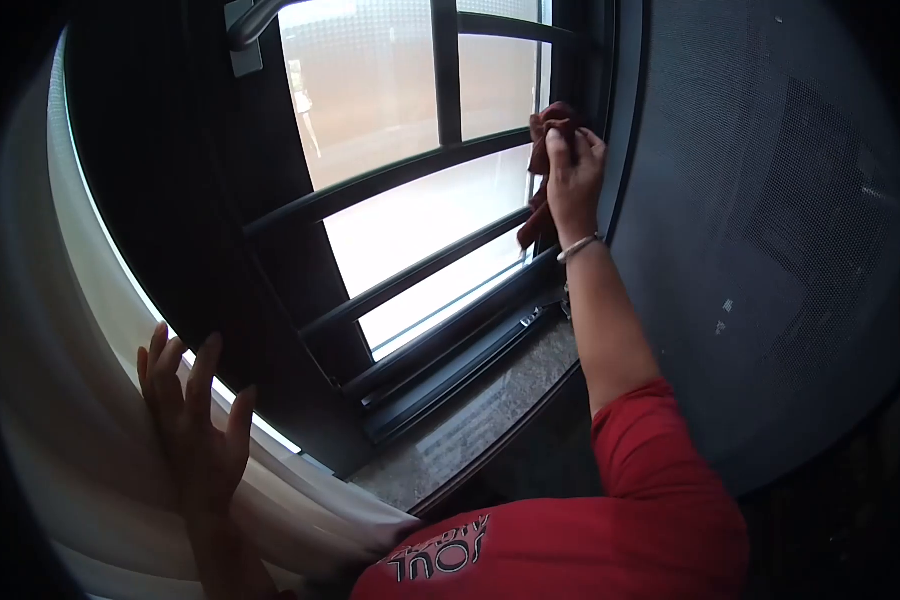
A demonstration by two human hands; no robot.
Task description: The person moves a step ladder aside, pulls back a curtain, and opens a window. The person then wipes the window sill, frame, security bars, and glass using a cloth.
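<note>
Dim room around a bright, barred window (365, 100). Nearest, below the window: a red shirt (580, 540) with printed lettering. Lower left of the window: left hand (198, 425), nothing visible in it, fingers spread and slightly bent, in front of a pale curtain (110, 290); cannot tell whether it touches the fabric. Along the window's bottom edge: a stone sill (440, 450). Right of the window: a dark mesh panel (770, 200). At the window's right edge: right hand (575, 180) gripping a dark red cloth (553, 125), bunched at the fingers, one end hanging below. Upper left of the window: a handle (260, 22). Risks, by my judgement: a sharp tug could snag the hanging end on the window's bars; a slack grip could drop it.
</note>
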